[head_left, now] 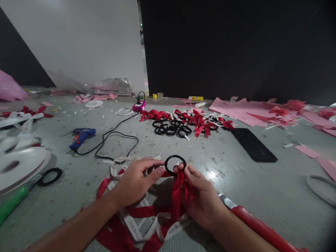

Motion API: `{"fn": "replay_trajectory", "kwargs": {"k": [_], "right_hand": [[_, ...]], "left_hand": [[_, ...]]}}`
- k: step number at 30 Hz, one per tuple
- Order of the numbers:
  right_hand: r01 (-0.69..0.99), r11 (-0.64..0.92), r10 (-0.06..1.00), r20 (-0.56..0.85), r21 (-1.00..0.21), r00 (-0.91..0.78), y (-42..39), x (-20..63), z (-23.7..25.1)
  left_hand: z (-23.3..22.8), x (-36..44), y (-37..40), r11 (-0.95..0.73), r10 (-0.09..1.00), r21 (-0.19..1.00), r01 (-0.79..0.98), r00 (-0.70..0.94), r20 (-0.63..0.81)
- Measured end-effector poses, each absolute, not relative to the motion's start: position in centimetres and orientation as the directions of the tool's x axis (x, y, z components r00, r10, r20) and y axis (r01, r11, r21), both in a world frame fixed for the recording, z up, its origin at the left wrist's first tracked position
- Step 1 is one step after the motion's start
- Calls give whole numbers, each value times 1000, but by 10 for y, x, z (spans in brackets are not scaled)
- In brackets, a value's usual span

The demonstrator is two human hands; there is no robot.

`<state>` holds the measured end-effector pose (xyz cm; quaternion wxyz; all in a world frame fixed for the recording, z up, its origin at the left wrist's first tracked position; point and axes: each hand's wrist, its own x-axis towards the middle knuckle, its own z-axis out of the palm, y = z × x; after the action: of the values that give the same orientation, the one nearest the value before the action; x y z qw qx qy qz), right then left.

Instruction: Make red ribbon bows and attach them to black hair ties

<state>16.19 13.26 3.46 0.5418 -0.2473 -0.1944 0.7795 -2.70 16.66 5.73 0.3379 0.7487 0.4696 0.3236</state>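
A black ring (176, 156) stands upright between my hands, just above the floor. My right hand (205, 196) pinches its lower right edge together with a red ribbon (176, 200) that is looped there and hangs down. At the ring's left edge, the thumb and index finger of my left hand (139, 180) close together; they appear to grip the rim. Below my hands lie loose loops of red ribbon and printed white ribbon (132, 228). The other fingers of my right hand are partly hidden by the ribbon.
Ahead lie several black rings (171, 130) and a pile of red bows (198, 121). A phone (253, 144) lies right of them. On the left are a blue glue gun (83, 138) with its cord, a white ribbon spool (29, 164) and a green handle (7, 210). Red-handled scissors (258, 226) lie beside my right forearm.
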Motion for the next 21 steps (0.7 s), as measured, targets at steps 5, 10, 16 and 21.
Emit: {"fn": "replay_trajectory", "kwargs": {"k": [5, 10, 16, 21], "right_hand": [[-728, -370, 928, -195, -577, -317, 133, 155, 34], [-627, -267, 963, -173, -732, -208, 131, 154, 34], [-504, -201, 977, -138, -840, -160, 129, 154, 39], [-360, -185, 979, -140, -915, -147, 129, 156, 41]], "left_hand": [[52, -20, 161, -271, 917, 917, 294, 367, 153], [42, -34, 172, -149, 974, 988, 46, 181, 139], [30, -43, 184, -151, 988, 973, -172, -61, 142], [27, -45, 192, -159, 978, 978, -139, -155, 137]]}}
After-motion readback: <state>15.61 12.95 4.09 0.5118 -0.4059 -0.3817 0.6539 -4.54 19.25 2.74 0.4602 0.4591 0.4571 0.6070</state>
